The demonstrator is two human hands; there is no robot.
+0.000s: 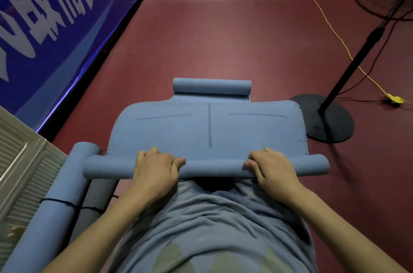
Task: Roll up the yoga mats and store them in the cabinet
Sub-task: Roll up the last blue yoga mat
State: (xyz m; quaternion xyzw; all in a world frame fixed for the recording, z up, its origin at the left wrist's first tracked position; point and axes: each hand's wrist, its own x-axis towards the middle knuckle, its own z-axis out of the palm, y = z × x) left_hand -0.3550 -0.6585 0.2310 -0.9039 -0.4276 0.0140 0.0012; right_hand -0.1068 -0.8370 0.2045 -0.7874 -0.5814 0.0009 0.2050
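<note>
The near rolled end of the blue yoga mat [207, 129] is held from above by both hands: the left hand [156, 169] and the right hand [271, 167] are curled over the roll [206, 169], thumbs tucked against its near side, each grip closed around the tube, well apart and roughly even about the mat's centre line. The mat lies on the red floor [223, 38] directly in front of the person, its flat middle stretched away, and its far end [211, 87] is seen curled into a small roll of its own.

The step in hand is judged to be the early rolling of this mat. A tight core should be kept by pressing down and forward with equal force from both hands, so that the ends of the tube stay flush. The printed centre line can be used as a guide for straightness. The far curl would best be flattened before it is reached.

Two rolled mats [67, 205], tied with dark cord, lie at the left beside a louvred cabinet door [22, 172]. A fan stand [330, 118] sits near the mat's right edge and should be avoided.
</note>
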